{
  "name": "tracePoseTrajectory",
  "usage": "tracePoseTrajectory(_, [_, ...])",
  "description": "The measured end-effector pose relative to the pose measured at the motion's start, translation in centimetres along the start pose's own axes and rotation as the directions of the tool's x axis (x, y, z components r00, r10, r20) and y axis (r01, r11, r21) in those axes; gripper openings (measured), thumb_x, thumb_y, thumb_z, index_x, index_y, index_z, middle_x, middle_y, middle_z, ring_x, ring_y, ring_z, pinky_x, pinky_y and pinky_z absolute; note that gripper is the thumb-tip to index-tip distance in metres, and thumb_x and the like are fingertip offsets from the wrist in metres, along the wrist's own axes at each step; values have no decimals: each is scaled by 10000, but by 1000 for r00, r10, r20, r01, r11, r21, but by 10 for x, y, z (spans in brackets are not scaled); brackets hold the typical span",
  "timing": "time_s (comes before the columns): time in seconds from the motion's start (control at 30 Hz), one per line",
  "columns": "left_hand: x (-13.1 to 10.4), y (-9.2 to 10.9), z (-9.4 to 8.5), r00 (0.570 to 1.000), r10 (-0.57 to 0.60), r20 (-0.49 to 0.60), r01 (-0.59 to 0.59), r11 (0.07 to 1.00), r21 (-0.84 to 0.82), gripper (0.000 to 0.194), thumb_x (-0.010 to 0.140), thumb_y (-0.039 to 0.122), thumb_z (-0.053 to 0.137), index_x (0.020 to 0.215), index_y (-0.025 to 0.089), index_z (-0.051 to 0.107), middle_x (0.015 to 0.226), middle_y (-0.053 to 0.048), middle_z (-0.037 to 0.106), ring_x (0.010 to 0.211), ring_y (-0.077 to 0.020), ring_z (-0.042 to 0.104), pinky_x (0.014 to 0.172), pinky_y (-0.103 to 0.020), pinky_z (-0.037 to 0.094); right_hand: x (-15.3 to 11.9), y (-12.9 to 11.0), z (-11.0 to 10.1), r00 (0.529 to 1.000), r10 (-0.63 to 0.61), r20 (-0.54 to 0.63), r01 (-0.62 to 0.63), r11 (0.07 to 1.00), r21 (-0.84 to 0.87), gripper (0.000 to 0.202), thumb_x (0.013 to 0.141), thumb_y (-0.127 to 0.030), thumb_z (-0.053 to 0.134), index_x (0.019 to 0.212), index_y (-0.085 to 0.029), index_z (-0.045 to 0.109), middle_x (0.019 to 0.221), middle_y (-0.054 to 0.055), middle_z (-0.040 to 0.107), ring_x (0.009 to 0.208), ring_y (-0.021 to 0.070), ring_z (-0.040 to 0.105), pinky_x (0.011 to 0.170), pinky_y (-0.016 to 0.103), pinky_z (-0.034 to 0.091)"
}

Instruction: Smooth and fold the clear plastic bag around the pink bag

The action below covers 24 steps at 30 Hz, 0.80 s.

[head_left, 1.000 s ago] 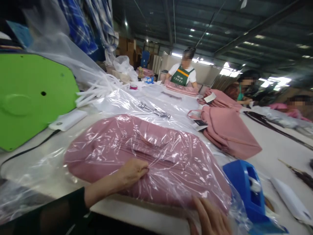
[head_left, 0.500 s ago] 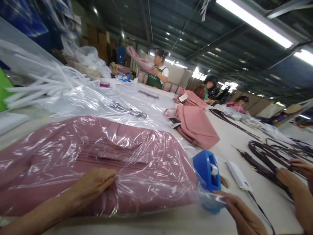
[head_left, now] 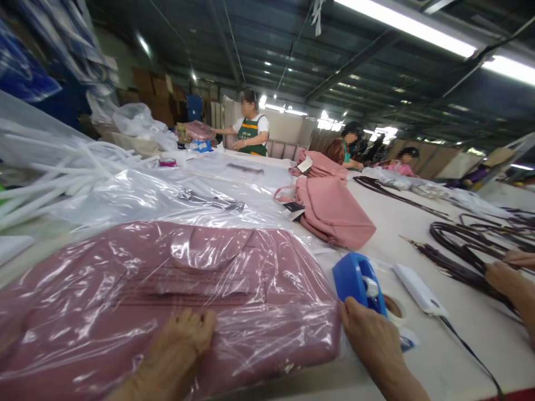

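A dusky pink bag lies in a clear plastic bag that covers the near part of the table. On its front, my left hand has its fingers curled into the plastic. My right hand is at the right end, its fingers closed at the plastic's edge. Just behind that hand stands a blue tape dispenser, partly covered by it. A roll of tape lies beside the dispenser.
Two pink bags with tags, including the nearer pink bag, sit beyond. A white corded device and dark straps lie right, where another person's hand holds straps. White strips lie left. A person in a green apron stands across.
My right hand has brought the plastic's loose end in against the bag's right side. My left hand has shifted slightly right and down. The person across has lowered a wrapped pink item.
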<state>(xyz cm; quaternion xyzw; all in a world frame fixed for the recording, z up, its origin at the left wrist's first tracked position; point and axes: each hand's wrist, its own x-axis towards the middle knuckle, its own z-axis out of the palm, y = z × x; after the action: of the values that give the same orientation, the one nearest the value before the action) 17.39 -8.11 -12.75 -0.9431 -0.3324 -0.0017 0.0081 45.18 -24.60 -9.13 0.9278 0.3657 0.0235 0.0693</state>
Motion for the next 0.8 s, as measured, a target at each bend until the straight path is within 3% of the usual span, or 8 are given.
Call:
tracePoseTrajectory(0.1, [6, 17, 21, 951, 141, -276, -80, 972, 222, 381, 744, -64, 379, 862, 132, 683, 758, -94, 629, 722, -278, 596, 631, -382, 472, -1, -1, 4, 999, -36, -18, 35, 999, -33, 275, 980, -177, 401, 834, -175, 634, 821, 95, 717, 771, 276, 704, 582, 309, 413])
tracePoseTrajectory(0.17, [15, 24, 30, 885, 215, -412, -143, 970, 198, 352, 739, -52, 404, 880, 122, 675, 749, -86, 617, 694, -259, 589, 613, -361, 483, 0, -1, 7, 998, -54, -36, 53, 998, -39, 266, 977, -162, 414, 834, -174, 638, 804, 81, 715, 764, 254, 705, 571, 289, 400])
tracePoseTrajectory(0.3, [34, 30, 31, 795, 201, -572, -187, 979, 84, 294, 766, -30, 367, 696, 152, 588, 661, -69, 579, 606, -231, 562, 576, -333, 465, -1, 2, 7, 996, -67, -56, 65, 997, -45, 246, 970, -167, 443, 823, -168, 640, 771, 79, 711, 725, 245, 703, 525, 276, 340])
tracePoseTrajectory(0.4, [45, 26, 30, 767, 144, -626, -192, 981, -9, 329, 875, 63, 320, 656, 192, 529, 623, -49, 580, 569, -216, 574, 561, -321, 447, 1, 5, 4, 996, -69, -60, 67, 997, -44, 234, 966, -154, 448, 825, -167, 635, 767, 78, 707, 718, 245, 701, 510, 277, 284])
tracePoseTrajectory(0.5, [51, 20, 32, 867, 6, -497, -117, 974, -192, 347, 949, 213, 295, 717, 205, 554, 671, -38, 649, 619, -208, 646, 584, -309, 460, 6, 7, 3, 995, -63, -73, 61, 998, -27, 237, 978, -166, 430, 847, -167, 627, 766, 75, 700, 724, 242, 699, 509, 279, 256])
tracePoseTrajectory(0.6, [54, 20, 29, 983, -109, -149, 61, 953, -298, 352, 954, 285, 277, 763, 218, 565, 738, -37, 687, 727, -222, 685, 668, -314, 478, 12, 6, 5, 995, -46, -90, 46, 999, 7, 240, 991, -188, 418, 854, -175, 614, 802, 59, 698, 738, 224, 696, 526, 275, 283])
tracePoseTrajectory(0.7, [56, 25, 22, 982, -177, 58, 187, 944, -272, 345, 961, 314, 269, 812, 218, 564, 787, -44, 691, 801, -233, 686, 748, -324, 477, 18, 0, 7, 993, -28, -111, 33, 998, 46, 244, 996, -204, 407, 869, -180, 614, 847, 55, 689, 753, 217, 689, 547, 281, 320])
tracePoseTrajectory(0.8, [56, 29, 15, 977, -192, 90, 208, 951, -228, 358, 968, 297, 246, 837, 214, 569, 790, -52, 693, 815, -234, 688, 756, -322, 473, 21, -1, 3, 990, -32, -134, 43, 996, 78, 222, 968, -196, 449, 846, -173, 633, 847, 76, 677, 789, 240, 676, 621, 302, 368])
